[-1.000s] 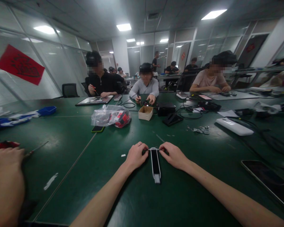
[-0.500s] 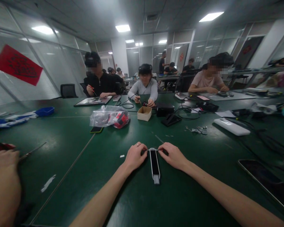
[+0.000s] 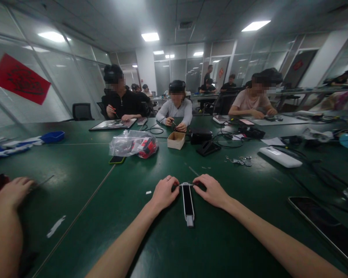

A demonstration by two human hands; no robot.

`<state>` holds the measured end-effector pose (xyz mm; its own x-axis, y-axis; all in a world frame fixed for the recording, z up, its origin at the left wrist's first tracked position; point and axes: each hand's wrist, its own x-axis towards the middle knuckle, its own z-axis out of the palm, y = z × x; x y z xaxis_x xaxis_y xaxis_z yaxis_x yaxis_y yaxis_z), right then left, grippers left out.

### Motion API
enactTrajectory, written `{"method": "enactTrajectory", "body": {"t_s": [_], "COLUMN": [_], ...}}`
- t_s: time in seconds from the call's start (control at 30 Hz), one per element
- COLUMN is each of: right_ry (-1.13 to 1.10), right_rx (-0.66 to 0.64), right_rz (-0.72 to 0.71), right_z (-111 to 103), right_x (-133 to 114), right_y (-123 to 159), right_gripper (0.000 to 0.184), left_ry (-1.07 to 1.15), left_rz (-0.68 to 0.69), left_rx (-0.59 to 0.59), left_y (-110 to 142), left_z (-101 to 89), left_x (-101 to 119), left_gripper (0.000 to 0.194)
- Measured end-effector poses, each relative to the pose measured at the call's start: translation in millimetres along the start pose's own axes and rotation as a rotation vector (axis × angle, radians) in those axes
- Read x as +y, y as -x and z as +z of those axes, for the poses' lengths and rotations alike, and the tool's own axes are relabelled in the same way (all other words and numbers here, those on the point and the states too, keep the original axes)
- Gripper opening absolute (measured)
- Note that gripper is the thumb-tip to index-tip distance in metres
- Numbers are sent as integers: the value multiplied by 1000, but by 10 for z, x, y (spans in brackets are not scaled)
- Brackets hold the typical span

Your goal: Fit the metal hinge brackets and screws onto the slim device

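Note:
A slim white-framed device (image 3: 188, 202) with a long black face lies lengthwise on the green table in front of me. From its near end sticks a short grey-white tab (image 3: 190, 221). My left hand (image 3: 166, 192), with a ring on one finger, pinches at the left side of the device's far end. Opposite it, my right hand (image 3: 211, 190) pinches at the right side of that same end. Thin light pieces show between the fingertips and the frame; their exact form is too small to tell.
Another person's hand (image 3: 16, 189) rests at the left by a red item and a thin tool. A phone (image 3: 324, 227) lies at the right. Ahead are a bagged red item (image 3: 146, 146), a small box (image 3: 176, 142), a black stand (image 3: 208, 147), metal bits (image 3: 243, 161) and a white case (image 3: 280, 156).
My hands keep their pinch at the device's far end, nearly still. The whole view has shifted slightly. At the left, the other person's hand has moved away from the near edge, fingers more extended.

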<state>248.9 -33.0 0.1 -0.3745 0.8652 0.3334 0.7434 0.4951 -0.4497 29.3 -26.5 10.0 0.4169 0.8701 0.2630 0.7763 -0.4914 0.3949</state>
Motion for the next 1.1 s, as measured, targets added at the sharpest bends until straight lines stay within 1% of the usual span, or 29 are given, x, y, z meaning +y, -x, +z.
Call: {"method": "enactTrajectory", "body": {"t_s": [0.07,0.1,0.2,0.27,0.33,0.4,0.43,0.47,0.5,0.6,0.67,0.77,0.83,0.93,1.1], "right_ry": [39,74,254,351,404,389,375,364,352,318,303,292,282,261,252], "right_rx": [36,64,211,312,411,429,420,404,378,249,157,59,9,-57,-150], "right_rz": [44,78,256,414,609,857,913,932,938,889,842,761,696,586,407], "right_z": [-49,-88,-272,-436,-604,-746,-799,-838,-861,-858,-820,-757,-715,-638,-472], "right_x": [143,255,736,1125,1495,1792,1906,1997,2067,2199,2250,2281,2260,2166,1918], "right_y": [-24,-38,-58,-32,19,65,77,77,65,-33,-120,-235,-300,-398,-514], "right_gripper": [30,34,43,48,52,60,65,68,70,75,77,77,77,75,62], "left_ry": [-2,-3,-6,-8,-12,-18,-19,-18,-18,-18,-11,-1,-2,1,12], "left_rz": [6,7,4,0,0,4,6,8,8,1,-3,3,3,-7,-4], "left_rx": [-4,-6,-16,-20,-18,-11,-9,-8,-9,-21,-24,-29,-39,-51,-58], "left_y": [1,1,5,7,10,12,13,12,12,6,0,-8,-12,-17,-19], "left_z": [-5,-7,-5,2,11,21,26,29,32,34,33,24,16,4,1], "left_x": [-4,-7,-14,-19,-26,-35,-39,-42,-44,-44,-38,-22,-9,1,-13], "left_gripper": [11,11,12,13,13,13,13,12,12,11,12,12,12,13,13]}}
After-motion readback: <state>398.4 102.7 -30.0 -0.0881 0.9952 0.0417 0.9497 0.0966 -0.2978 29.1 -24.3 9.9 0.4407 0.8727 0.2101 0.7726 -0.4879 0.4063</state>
